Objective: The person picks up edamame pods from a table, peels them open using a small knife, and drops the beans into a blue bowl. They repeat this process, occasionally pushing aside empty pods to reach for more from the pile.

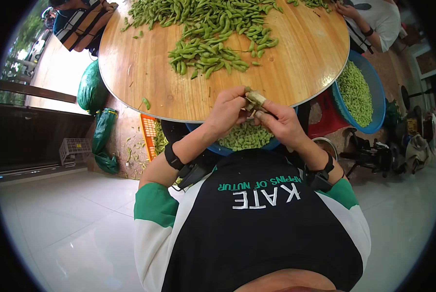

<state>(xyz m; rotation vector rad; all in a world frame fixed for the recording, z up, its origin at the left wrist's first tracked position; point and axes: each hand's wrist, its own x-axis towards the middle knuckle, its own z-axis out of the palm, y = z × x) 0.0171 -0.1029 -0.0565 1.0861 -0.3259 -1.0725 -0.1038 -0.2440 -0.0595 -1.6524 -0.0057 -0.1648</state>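
Note:
My left hand (227, 111) and my right hand (280, 122) meet just past the near edge of the table, fingers closed in a pinch and fingertips close together. Pale and brownish wraps (256, 98) cover some of the fingertips. Whatever is between the fingers is too small and too hidden to make out. Below the hands, a blue basin (223, 150) of shelled green beans (245, 136) sits at my lap, partly hidden by my hands and shirt. A heap of green soybean pods (208, 51) lies ahead on the round wooden table (150, 87).
A single pod (146, 103) lies near the table's left edge. An orange basket (148, 136) and green bags (92, 87) stand left. At right are a large blue basin (379, 109) of beans and a red stool (322, 117). Two people sit across the table.

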